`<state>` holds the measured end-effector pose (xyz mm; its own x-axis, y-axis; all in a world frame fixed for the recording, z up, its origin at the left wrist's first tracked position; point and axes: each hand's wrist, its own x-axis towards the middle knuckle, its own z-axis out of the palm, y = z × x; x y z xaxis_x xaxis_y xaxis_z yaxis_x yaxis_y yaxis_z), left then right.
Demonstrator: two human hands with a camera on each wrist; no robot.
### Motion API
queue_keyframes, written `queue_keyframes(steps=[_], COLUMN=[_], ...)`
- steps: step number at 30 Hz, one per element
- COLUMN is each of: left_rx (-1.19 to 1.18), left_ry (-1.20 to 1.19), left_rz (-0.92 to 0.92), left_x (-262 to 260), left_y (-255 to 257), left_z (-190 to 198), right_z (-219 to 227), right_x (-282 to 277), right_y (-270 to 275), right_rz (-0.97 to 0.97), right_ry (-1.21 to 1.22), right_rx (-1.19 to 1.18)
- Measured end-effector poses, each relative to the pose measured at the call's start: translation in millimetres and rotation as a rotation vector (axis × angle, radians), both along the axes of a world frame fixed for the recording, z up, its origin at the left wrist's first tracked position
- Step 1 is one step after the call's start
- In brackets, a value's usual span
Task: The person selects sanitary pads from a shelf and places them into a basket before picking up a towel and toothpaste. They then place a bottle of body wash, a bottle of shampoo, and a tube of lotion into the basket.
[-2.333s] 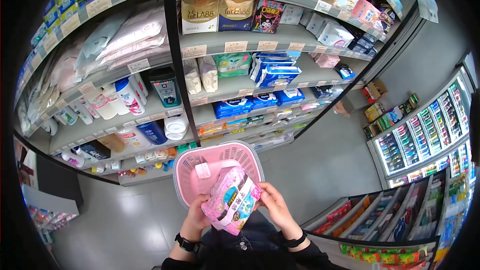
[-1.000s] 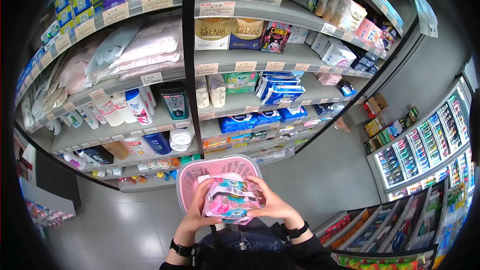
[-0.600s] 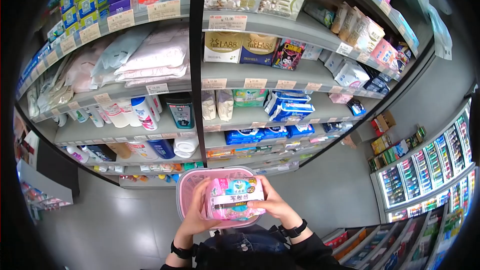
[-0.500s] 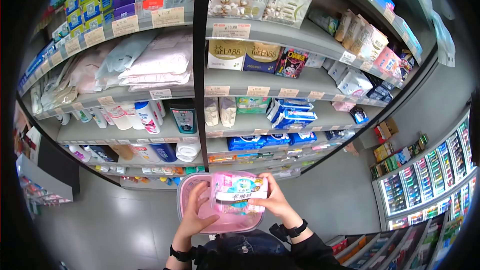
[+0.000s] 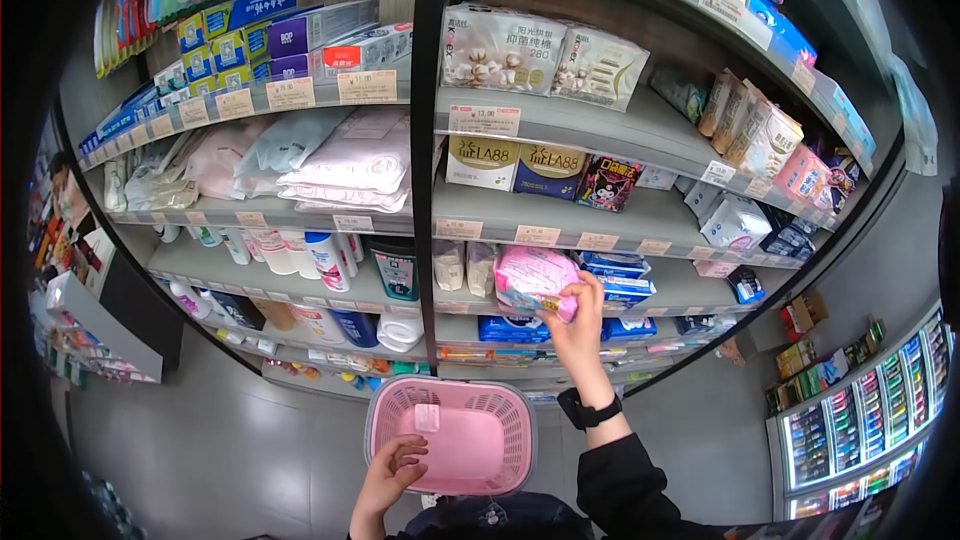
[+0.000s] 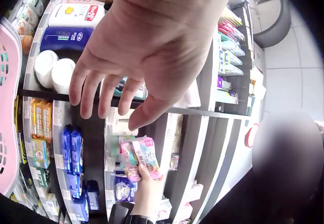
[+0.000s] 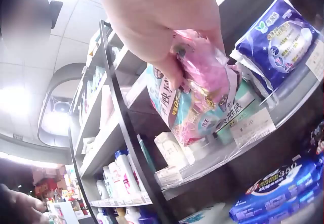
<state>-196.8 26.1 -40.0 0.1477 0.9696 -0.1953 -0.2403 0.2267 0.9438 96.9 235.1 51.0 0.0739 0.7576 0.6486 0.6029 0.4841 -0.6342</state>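
A pink pack of sanitary pads [image 5: 530, 275] is gripped by my right hand [image 5: 578, 335] at a middle shelf of the right rack. In the right wrist view the pack [image 7: 205, 82] is tilted just over the shelf edge, overlapping a green pack [image 7: 245, 98]. Blue packs [image 5: 625, 287] lie to its right and two pale slim packs [image 5: 465, 268] to its left. My left hand [image 5: 392, 472] holds nothing, its fingers relaxed over the near left rim of a pink basket [image 5: 512, 430]. Inside the basket is a small pale square item [image 5: 427, 417].
A black post [image 5: 423, 190] divides the two shelf racks. Price tags [image 5: 538, 236] line the shelf edges. Bottles [image 5: 325, 260] fill the left rack's lower shelves. A lit drinks display [image 5: 865, 410] stands at the right, and a grey counter [image 5: 100, 325] at the left.
My left hand has let go of the pack and drawn back to the basket's left. My right hand has carried the pack from over the basket forward to the shelf. The view has tilted up.
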Motion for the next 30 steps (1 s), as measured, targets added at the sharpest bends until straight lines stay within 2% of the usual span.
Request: queue_keyframes(steps=[3, 5, 7, 10, 16, 21, 23, 25, 30], left_rx=[-0.020, -0.027, -0.020, -0.038, -0.054, -0.046, -0.052, -0.047, -0.053], left_ry=[-0.044, -0.050, -0.049, -0.051, -0.047, -0.071, -0.068, -0.060, -0.056], left_rz=[0.036, 0.056, 0.069, 0.096, 0.119, 0.104, 0.117, 0.115, 0.096], left_x=[4.6, 6.5, 8.3, 12.4, 16.3, 17.1, 18.0, 18.2, 19.7], left_y=[-5.6, -7.4, -8.8, -8.3, -4.9, -0.2, 1.7, 3.5, 6.9], left_z=[-0.2, 1.9, 3.6, 11.7, 10.4, 4.9, 3.4, -0.4, 0.1], right_z=[-1.4, 5.9, 19.2, 27.4, 12.9, 18.0, 5.5, -8.8, -31.5], right_x=[0.6, 4.3, 5.2, 6.4, 13.7, -0.4, -7.7, -18.3, -45.5], right_y=[13.3, 11.7, 0.4, -5.9, 37.6, 19.7, 2.9, -1.7, 22.8], right_rz=[0.052, -0.034, -0.066, -0.053, 0.023, -0.107, -0.169, -0.031, -0.196], right_ry=[-0.012, -0.342, -0.404, -0.629, -0.606, -0.613, -0.414, -0.315, -0.313], right_rx=[-0.092, -0.006, -0.020, -0.005, 0.068, 0.149, 0.157, 0.027, -0.022])
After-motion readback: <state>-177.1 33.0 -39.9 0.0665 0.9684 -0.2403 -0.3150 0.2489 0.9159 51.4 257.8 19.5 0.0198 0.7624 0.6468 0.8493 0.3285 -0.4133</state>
